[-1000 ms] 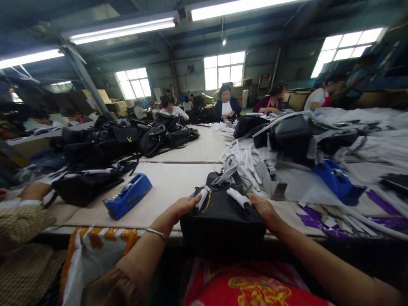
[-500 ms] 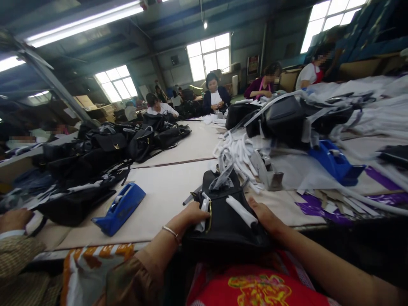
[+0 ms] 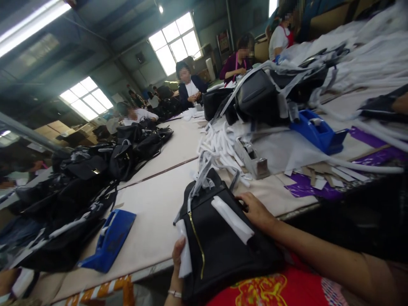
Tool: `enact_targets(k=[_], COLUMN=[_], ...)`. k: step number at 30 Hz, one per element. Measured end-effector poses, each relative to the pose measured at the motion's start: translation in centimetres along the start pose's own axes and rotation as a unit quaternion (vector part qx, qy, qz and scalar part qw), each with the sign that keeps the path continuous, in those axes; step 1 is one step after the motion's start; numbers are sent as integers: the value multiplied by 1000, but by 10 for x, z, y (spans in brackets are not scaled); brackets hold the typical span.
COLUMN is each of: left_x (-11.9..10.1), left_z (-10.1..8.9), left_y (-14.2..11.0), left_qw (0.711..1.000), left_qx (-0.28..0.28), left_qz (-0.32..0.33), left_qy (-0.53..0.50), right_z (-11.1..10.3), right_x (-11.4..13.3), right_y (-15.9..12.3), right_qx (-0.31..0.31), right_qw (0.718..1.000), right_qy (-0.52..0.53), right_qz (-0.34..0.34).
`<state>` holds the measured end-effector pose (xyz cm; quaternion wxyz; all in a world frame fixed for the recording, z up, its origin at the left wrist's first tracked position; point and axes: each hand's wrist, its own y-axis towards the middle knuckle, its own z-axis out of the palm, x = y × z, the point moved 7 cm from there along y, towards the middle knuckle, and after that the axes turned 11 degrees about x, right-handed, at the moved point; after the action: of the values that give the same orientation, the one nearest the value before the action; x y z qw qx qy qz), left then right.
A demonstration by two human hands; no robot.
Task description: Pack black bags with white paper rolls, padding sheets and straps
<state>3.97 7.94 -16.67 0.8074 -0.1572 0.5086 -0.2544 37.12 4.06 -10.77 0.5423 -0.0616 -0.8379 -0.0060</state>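
Note:
A black bag (image 3: 219,238) with a gold zipper leans over the table's front edge against my red apron (image 3: 264,289). My left hand (image 3: 177,257) grips its left side beside a white wrapped strip (image 3: 185,250); most of the fingers are hidden behind the bag. On the opposite side my right hand (image 3: 256,212) curls its fingers over the bag's edge. Another white wrapped roll (image 3: 232,219) lies across the front. Grey-white wrapped straps (image 3: 204,170) gather at the bag's top.
Blue tape dispensers stand left (image 3: 110,242) and right (image 3: 318,131); a grey metal one (image 3: 251,157) sits nearer. White foam strips (image 3: 219,142) heap behind the bag. Black bags pile up on the left (image 3: 70,182). A co-worker's hand (image 3: 8,280) shows at lower left; other people sit farther back.
My view has swung right and tilted. The bag has come up and turned to show more of its front and zipper. My left hand has moved lower along its side.

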Motion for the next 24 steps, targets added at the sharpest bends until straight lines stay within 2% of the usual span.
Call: enact_targets(k=[2,5,7,9,12,14,16,19,21,24], left_x=[1,2,2,0,-9,-14,-16,-16,-15,-15], left_z=[-11,-11,1,20,48,58,62,61,61,62], left_y=[4,3,-4,-12,-18,-17,-14,-14,-16,-18], left_qw=[999,1000,1000,998,993,990,990,989,989,987], left_qx=[-23,-21,-5,33,96,107,92,70,76,113], left_qz=[23,11,-16,-46,-60,-51,-34,0,18,37], left_qy=[-13,-9,-5,4,37,71,104,129,124,112], right_z=[2,5,4,1,1,-2,-10,-29,-37,-26], right_x=[2,-1,-6,-14,-29,-36,-34,-11,7,14], right_y=[5,12,14,12,8,7,9,16,24,39], right_qx=[17,66,76,67,66,64,49,-6,-23,31], right_qw=[1000,997,987,970,953,966,990,997,996,997], right_qy=[-16,47,136,225,278,227,102,-72,-77,73], right_qz=[2,18,35,62,101,109,88,7,-26,18])
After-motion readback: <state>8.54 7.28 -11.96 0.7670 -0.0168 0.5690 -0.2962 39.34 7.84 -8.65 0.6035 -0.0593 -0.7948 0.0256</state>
